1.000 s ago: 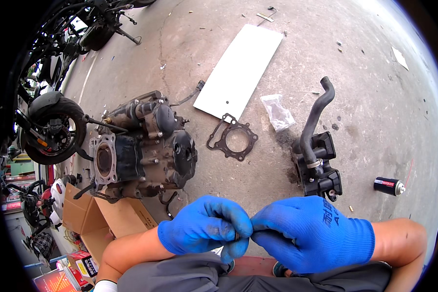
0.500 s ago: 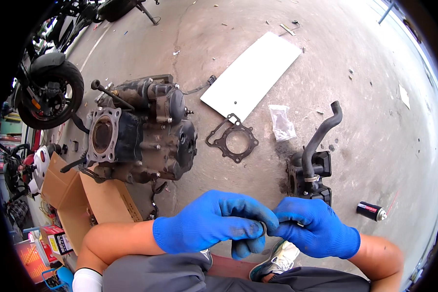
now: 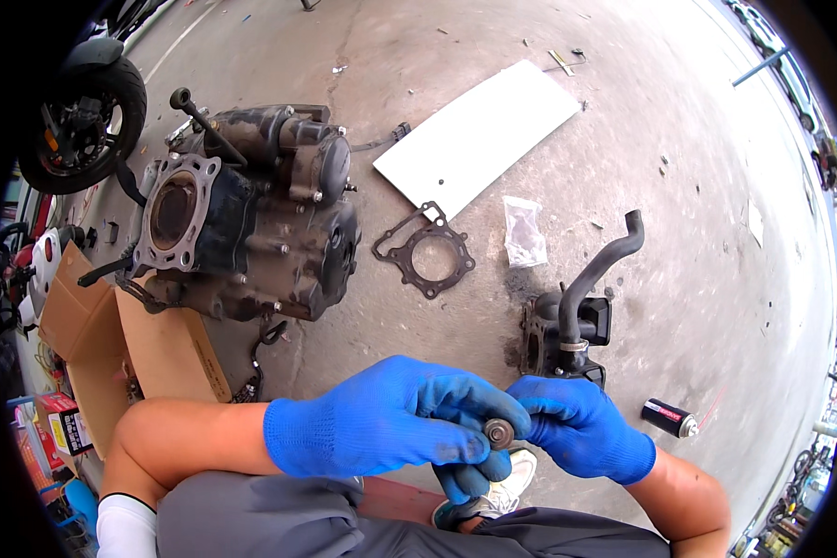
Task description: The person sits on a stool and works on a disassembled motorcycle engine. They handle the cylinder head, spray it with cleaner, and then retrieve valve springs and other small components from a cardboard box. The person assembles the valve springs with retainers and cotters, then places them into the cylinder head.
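Note:
Blue work gloves cover both hands, which meet over my lap. My left hand (image 3: 391, 423) pinches a small round metal part (image 3: 498, 433), dark with a stepped ring face, between thumb and fingers. Against its fingertips, my right hand (image 3: 581, 423) is closed; whatever its fingers grip is hidden. Beyond the hands to the left, a dirty motorcycle engine (image 3: 288, 219) lies on the floor with its round bore showing. A flat metal gasket (image 3: 403, 255) lies right of it. Ahead of my right hand sits a black engine part (image 3: 537, 339) with a bent rubber hose (image 3: 581, 279).
A white board (image 3: 484, 135) lies under the gasket's far edge. Near it is a clear plastic bag (image 3: 524, 232). A spray can (image 3: 670, 418) lies at the right. On the left stand an open cardboard box (image 3: 172, 344) and a motorcycle wheel (image 3: 112, 126).
The round metal part has turned so that its ring face now shows between my left fingers. Both hands stay close together. The whole view has shifted, with floor things appearing further left.

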Available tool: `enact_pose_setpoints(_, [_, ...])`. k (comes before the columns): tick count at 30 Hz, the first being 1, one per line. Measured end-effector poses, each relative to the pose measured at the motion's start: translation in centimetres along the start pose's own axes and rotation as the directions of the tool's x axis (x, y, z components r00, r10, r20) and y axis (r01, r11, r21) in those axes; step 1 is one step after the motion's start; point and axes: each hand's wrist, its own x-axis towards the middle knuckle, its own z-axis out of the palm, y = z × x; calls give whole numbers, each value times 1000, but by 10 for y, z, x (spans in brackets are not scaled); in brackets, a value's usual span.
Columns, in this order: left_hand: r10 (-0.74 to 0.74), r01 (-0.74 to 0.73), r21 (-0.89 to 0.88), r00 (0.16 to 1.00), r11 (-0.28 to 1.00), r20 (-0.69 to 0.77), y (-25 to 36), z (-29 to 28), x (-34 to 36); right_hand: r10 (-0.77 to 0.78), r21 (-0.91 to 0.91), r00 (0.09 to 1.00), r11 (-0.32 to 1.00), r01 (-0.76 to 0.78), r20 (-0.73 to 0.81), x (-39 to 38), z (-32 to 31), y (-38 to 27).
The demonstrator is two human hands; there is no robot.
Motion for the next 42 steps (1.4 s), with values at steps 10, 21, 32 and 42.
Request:
enact_pose_setpoints(10, [-3,5,-54,999,999,39,-1,-2,1,-42,-32,999,999,42,2,0,0,0])
enact_pose_setpoints(21, [28,-27,-63,1000,998,14,-6,-1,4,-49,-23,999,999,49,-2,1,1,3])
enact_pose_setpoints(32, [24,-22,33,999,999,-33,1,-1,3,-156,-179,987,973,146,-41,0,-1,-4])
enact_pose_setpoints(42, [40,-40,-17,999,999,7,0,-1,2,-179,-191,981,968,161,-79,-1,5,-26])
